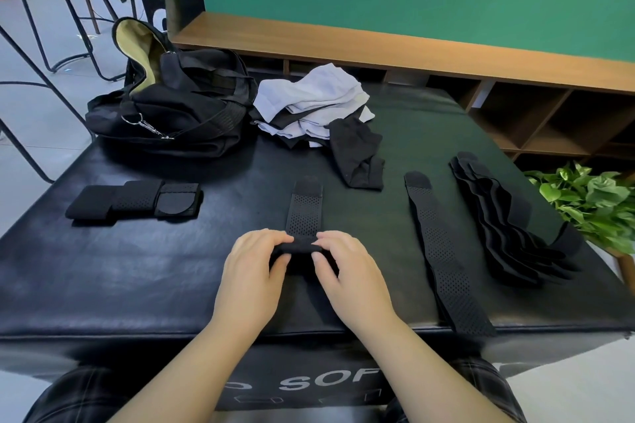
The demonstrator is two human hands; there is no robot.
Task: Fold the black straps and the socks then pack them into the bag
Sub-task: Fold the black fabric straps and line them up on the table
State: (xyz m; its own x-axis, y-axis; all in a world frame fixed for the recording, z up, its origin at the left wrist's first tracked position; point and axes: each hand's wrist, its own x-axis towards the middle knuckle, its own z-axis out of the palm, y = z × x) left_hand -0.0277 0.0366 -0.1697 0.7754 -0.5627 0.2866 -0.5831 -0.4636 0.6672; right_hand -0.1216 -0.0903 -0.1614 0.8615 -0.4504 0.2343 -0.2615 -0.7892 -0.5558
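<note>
Both hands, left point(254, 257) and right point(338, 259), pinch the rolled near end of the strap point(304, 213), one grip per side. Its long axis runs straight away from the grips, so the roll goes forward. Perforated, soft, rounded tab end. Table point(137, 271) is padded. Bag point(178, 106) far left, open.

Black pad point(103, 285) front reads "SOF", prob. cut off.
</note>
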